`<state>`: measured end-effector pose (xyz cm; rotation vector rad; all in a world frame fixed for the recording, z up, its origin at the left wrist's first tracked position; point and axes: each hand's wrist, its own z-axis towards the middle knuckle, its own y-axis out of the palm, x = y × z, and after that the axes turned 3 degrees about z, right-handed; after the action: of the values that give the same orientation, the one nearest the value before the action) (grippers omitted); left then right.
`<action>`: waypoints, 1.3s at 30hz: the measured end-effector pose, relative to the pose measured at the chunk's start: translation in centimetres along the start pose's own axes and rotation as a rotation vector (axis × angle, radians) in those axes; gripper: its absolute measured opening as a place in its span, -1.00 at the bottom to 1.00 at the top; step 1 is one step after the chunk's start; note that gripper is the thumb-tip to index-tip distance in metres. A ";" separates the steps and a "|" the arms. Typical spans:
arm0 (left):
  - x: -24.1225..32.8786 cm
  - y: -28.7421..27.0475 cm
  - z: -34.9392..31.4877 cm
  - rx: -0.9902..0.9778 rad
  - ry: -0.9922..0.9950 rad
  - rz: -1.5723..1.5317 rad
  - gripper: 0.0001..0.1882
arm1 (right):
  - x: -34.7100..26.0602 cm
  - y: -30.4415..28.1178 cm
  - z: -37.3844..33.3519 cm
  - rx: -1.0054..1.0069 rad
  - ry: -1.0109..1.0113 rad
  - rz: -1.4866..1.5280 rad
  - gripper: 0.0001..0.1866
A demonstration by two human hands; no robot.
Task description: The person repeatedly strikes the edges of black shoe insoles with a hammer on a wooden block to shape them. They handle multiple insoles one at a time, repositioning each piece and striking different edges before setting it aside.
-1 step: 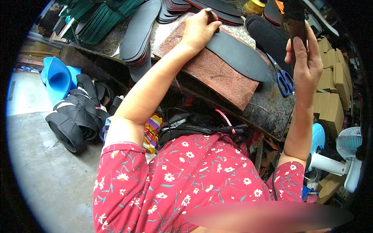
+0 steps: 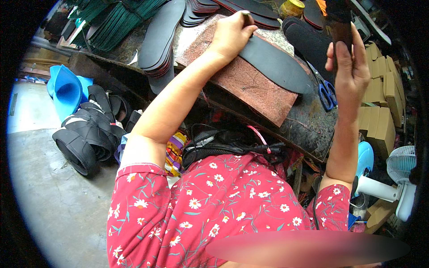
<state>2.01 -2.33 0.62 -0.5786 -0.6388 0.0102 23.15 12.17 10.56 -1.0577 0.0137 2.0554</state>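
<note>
My left hand [image 2: 230, 38] is closed round a short dark rod like a punch [image 2: 246, 18], its lower end hidden by my fingers. It rests at the far left end of a dark grey shoe sole [image 2: 279, 67]. That sole lies flat on a rough reddish-brown block [image 2: 254, 96] on the workbench. My right hand [image 2: 351, 67], raised at the right, grips the dark handle of what looks like a hammer [image 2: 340, 31]; its head is lost in shadow. Blue-handled scissors [image 2: 327, 94] lie on the bench between the block and my right forearm.
Stacked grey soles [image 2: 161, 40] stand left of the block, with dark green sheets [image 2: 116, 29] behind. Black soles [image 2: 308, 42] and a yellow jar [image 2: 292, 8] sit at the back. Black shoe parts [image 2: 85, 138] lie on the floor left; boxes [image 2: 380, 125] and a fan [image 2: 401, 165] are right.
My left hand and the punch have shifted slightly right along the sole. My right hand, with the hammer, has moved very slightly left and up. The sole stays in place.
</note>
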 end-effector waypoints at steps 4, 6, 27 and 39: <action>1.3 0.8 -0.2 -0.067 0.126 0.244 -0.76 | 1.5 1.8 -0.4 -0.204 0.107 -0.386 -0.56; 0.5 0.8 0.1 0.041 0.028 0.125 -0.80 | 2.3 1.2 -1.2 -0.210 0.218 -0.479 -0.56; 1.0 1.8 -0.5 -0.047 0.225 0.184 -0.80 | 1.5 1.2 -1.2 -0.155 -0.205 -0.548 -0.55; -1.9 2.7 -0.5 -0.008 -0.538 -0.830 -0.90 | 3.4 -1.1 -3.5 -0.187 0.345 -0.459 -0.56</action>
<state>1.20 -0.64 -2.16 -0.2773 -1.3679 -0.6327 25.17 13.90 6.32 -1.3763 -0.2286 1.4684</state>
